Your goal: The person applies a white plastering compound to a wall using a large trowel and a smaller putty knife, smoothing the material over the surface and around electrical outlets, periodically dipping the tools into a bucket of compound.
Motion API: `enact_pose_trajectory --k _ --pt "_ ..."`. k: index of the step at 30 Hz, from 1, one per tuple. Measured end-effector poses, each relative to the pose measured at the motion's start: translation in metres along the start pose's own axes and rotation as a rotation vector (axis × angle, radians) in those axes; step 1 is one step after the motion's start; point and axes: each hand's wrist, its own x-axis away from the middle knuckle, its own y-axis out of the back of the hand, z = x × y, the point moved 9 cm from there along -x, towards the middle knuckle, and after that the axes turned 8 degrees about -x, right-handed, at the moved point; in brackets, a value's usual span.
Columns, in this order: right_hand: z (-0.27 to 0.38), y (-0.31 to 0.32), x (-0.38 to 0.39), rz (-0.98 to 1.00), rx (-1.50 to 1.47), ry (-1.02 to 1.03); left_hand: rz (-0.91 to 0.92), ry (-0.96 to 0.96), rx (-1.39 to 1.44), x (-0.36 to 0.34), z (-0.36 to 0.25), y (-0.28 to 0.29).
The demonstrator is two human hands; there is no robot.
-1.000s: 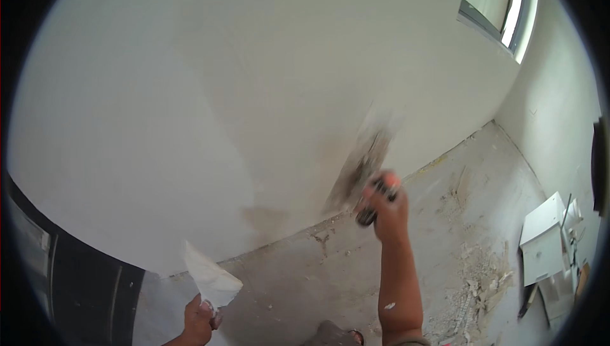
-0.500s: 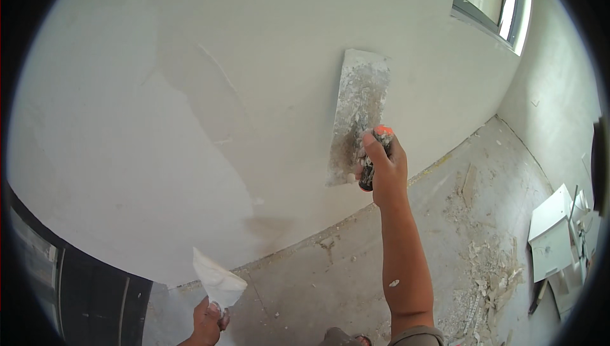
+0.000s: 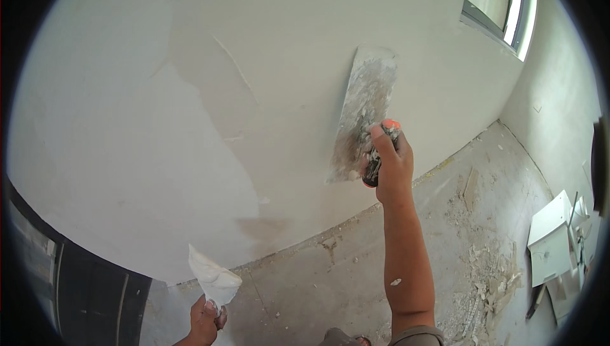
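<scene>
My right hand [image 3: 395,165] is wrapped round the black and orange handle of a plastering trowel [image 3: 368,85]. Its long steel blade, smeared with plaster, lies against or very close to the pale wall [image 3: 292,85], tilted a little from upright. Low on the left, my left hand [image 3: 204,322] grips a putty knife [image 3: 215,275] whose wide blade carries white plaster. The knife's handle is mostly hidden in the fingers. A smooth whiter coat covers the wall's left part, ending in an uneven edge, with a thin raised ridge to its right.
Plaster scraps [image 3: 489,289] litter the grey floor [image 3: 298,295] at the right. White panels [image 3: 553,238] and other debris lean near the right-hand wall. A window [image 3: 492,3] is at the upper right, and a dark panelled surface [image 3: 89,289] stands at the lower left.
The view has shifted slightly. In the picture the trowel's upper end leans further right, and my left hand with the putty knife has moved slightly left. Both grips are unchanged.
</scene>
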Motion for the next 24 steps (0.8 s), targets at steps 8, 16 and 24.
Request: enact_pose_trajectory --k 8,16,24 --pt "-0.016 0.007 0.046 0.084 -0.112 0.083 0.016 -0.087 -0.019 -0.003 -0.024 -0.004" --pt "-0.159 -0.031 0.232 0.950 0.663 -0.119 -0.322 -0.151 -0.255 -0.007 -0.032 0.021" --pt "-0.181 -0.029 0.262 0.979 0.600 -0.108 -0.371 0.003 -0.239 -0.007 -0.019 0.020"
